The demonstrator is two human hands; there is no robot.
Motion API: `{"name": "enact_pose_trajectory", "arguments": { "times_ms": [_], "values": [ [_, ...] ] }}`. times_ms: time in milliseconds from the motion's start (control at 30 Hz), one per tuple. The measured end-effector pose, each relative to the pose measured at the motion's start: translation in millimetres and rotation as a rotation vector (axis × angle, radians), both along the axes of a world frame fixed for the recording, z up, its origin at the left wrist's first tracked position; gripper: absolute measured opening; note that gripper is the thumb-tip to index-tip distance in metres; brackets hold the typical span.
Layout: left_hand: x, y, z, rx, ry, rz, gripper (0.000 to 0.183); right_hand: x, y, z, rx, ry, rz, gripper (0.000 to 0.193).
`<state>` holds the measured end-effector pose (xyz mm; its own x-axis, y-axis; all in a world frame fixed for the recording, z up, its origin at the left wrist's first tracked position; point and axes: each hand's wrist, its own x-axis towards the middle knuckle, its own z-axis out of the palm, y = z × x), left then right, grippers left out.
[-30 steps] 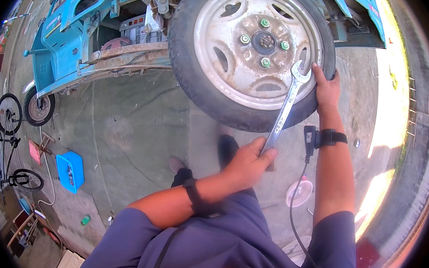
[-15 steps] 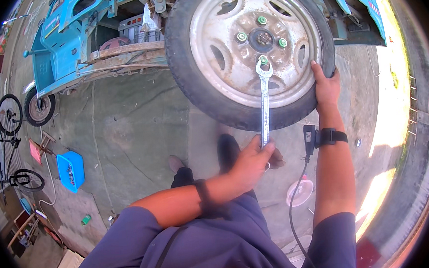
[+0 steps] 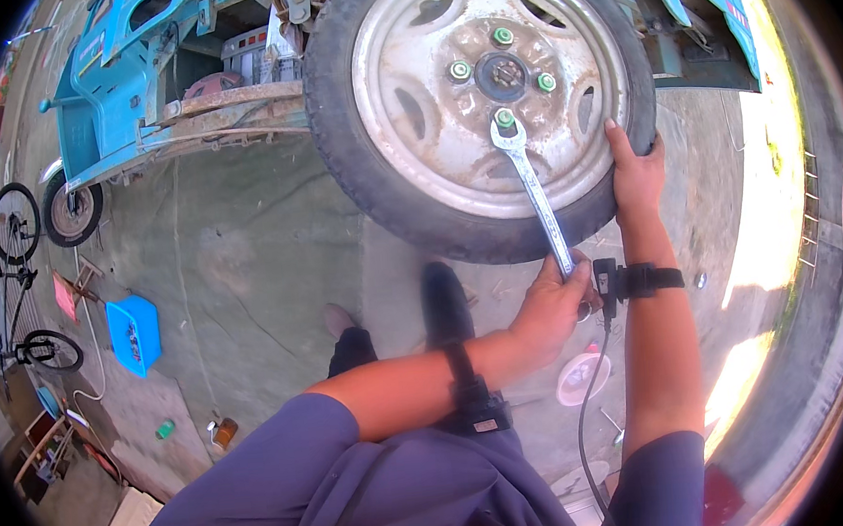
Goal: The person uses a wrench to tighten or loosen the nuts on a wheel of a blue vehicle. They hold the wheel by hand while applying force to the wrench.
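Steel spanner (image 3: 534,193) is gripped at its lower end by the left hand (image 3: 553,305), its jaw set on a green wheel nut (image 3: 504,117); the tyre (image 3: 630,165) is clasped by the right hand (image 3: 636,172).

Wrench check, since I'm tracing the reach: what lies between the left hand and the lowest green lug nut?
In the head view, only the wrench shaft spans from the left hand to the lowest green lug nut, crossing rim and tyre.
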<state>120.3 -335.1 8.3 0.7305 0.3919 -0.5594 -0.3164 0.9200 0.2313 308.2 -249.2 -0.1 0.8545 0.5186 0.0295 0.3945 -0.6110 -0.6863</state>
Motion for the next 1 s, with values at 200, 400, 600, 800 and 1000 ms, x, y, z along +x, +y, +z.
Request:
{"name": "enact_pose_trajectory", "arguments": {
  "times_ms": [200,400,600,800,1000],
  "values": [
    [16.3,2.9,-1.9,-0.039,-0.058,0.076,0.016,0.5,0.2,1.9,-0.037,0.004,0.037,0.1],
    [25.6,11.9,1.8,-0.012,-0.091,0.09,0.023,15.8,-5.3,-7.3,-0.044,0.015,0.092,0.105],
    [16.3,18.9,-14.8,-0.042,-0.325,0.065,0.038,11.0,-1.1,0.4,-0.035,0.015,0.124,0.104],
    [4.3,26.3,-14.3,-0.139,-0.382,0.018,0.049,0.1,-5.4,0.4,-0.002,0.037,0.106,0.094],
    [-13.6,29.4,-15.4,-0.2,-0.414,-0.015,0.049,-15.0,-12.8,-4.6,0.053,0.153,0.062,0.08]
  ]
}}
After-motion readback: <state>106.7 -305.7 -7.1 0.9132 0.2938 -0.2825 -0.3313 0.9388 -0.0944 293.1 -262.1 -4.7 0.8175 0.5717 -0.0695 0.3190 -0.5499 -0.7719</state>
